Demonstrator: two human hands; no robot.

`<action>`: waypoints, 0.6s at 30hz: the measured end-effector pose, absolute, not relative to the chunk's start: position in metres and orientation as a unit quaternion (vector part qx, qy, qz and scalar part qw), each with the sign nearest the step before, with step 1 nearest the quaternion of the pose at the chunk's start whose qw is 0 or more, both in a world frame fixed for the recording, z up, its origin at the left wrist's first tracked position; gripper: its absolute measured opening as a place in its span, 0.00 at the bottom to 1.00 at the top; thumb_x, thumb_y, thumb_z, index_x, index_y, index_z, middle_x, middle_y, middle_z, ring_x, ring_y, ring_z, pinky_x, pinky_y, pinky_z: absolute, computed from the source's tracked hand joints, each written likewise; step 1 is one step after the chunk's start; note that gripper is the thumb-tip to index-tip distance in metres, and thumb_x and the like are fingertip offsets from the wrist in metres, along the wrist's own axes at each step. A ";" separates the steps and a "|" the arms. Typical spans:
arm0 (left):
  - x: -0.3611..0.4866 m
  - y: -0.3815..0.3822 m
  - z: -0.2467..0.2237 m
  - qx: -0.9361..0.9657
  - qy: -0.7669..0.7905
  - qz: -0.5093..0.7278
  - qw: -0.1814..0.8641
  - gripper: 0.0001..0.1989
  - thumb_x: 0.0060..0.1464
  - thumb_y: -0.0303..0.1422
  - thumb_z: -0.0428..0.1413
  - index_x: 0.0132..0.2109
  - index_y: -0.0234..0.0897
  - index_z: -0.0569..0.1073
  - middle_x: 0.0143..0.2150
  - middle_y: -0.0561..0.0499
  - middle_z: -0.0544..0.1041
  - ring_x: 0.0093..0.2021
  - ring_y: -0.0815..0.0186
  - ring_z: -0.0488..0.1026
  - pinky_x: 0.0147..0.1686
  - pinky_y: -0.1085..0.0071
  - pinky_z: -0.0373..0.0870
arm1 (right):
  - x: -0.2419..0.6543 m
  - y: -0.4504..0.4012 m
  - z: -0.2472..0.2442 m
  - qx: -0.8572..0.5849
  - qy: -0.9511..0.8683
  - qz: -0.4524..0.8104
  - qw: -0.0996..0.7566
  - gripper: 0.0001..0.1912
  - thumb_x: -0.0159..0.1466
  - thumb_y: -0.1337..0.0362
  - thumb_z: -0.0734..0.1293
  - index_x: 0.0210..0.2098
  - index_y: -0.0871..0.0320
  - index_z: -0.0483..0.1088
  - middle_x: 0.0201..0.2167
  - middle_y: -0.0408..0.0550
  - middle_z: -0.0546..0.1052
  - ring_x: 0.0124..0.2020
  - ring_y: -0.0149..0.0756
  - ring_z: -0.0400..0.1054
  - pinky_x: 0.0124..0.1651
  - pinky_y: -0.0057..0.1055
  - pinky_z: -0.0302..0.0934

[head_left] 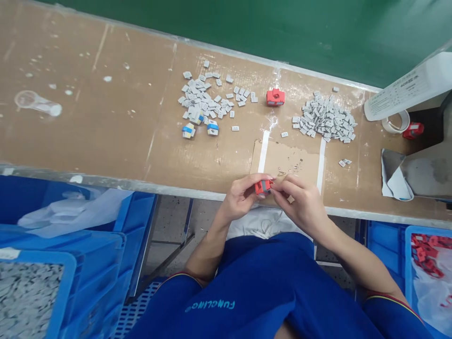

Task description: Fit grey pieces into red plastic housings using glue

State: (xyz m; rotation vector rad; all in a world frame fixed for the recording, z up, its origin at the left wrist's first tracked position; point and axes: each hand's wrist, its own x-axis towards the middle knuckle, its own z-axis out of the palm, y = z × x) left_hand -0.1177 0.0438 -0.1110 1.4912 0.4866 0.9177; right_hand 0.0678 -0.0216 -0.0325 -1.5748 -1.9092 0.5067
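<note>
My left hand and my right hand meet over the table's front edge, both pinching a small red block with a grey band between the fingertips. Under my right fingers lies a cardboard sheet taped to the tabletop. Further off, a loose heap of small grey tiles and a denser heap of grey tiles lie on the brown table. A red block sits between the heaps. Two small blue-and-yellow blocks lie by the left heap.
A roll of tape, a small red object and a white printed card stand at the far right. Blue crates lie below the table edge: grey parts in one, red parts in another. A green surface runs behind.
</note>
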 end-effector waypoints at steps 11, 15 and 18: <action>-0.133 0.036 -0.088 0.662 0.191 0.433 0.580 0.21 0.64 0.31 0.63 0.63 0.43 0.77 0.63 0.41 0.80 0.59 0.56 0.81 0.60 0.61 0.78 | 0.049 -0.039 -0.020 -0.557 -0.712 0.165 0.393 0.06 0.73 0.71 0.66 0.45 0.56 0.75 0.34 0.47 0.76 0.34 0.33 0.72 0.38 0.32 0.68; -0.133 0.033 -0.082 0.675 0.198 0.427 0.568 0.21 0.65 0.31 0.62 0.64 0.43 0.76 0.60 0.43 0.82 0.57 0.57 0.82 0.59 0.62 0.79 | 0.048 -0.040 -0.028 -0.549 -0.710 0.149 0.416 0.05 0.72 0.71 0.66 0.41 0.57 0.74 0.31 0.44 0.74 0.31 0.31 0.69 0.34 0.30 0.65; -0.135 0.029 -0.078 0.688 0.201 0.423 0.555 0.20 0.65 0.30 0.62 0.63 0.43 0.77 0.60 0.43 0.83 0.58 0.58 0.82 0.59 0.64 0.79 | 0.048 -0.042 -0.033 -0.537 -0.704 0.151 0.440 0.05 0.71 0.72 0.66 0.40 0.57 0.74 0.30 0.44 0.74 0.29 0.30 0.68 0.32 0.28 0.64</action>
